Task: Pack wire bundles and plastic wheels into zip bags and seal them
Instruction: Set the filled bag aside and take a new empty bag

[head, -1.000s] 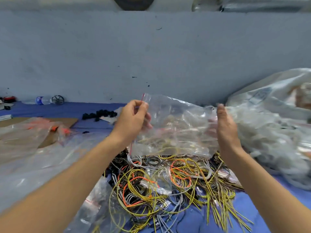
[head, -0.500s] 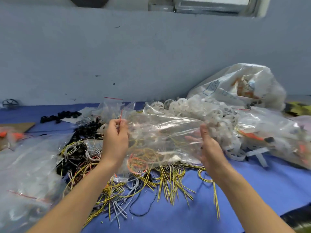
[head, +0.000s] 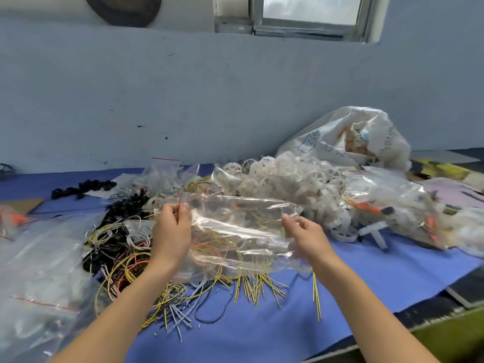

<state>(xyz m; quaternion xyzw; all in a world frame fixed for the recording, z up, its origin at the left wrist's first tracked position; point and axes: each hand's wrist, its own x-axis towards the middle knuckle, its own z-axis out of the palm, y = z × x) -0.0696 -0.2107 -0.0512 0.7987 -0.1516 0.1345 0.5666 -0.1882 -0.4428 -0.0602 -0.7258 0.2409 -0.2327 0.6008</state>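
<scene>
Tension helps: left hand (head: pixel 171 229) pinches the zip bag (head: pixel 235 231) at 9 o'clock by its red strip, right hand (head: pixel 307 233) grips 3 o'clock; open evenly.

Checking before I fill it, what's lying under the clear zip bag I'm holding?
Through the zip bag, tangled yellow and orange wires show on the blue cloth, their ends poking out below its lower edge. Glare and creases hide what lies under its middle.

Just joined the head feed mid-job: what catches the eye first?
A clear zip bag is held up at centre: the left hand pinches its red-striped end, the right hand the other. Tangled wires sprawl beneath it; white plastic wheels are heaped behind, to the right.
</scene>
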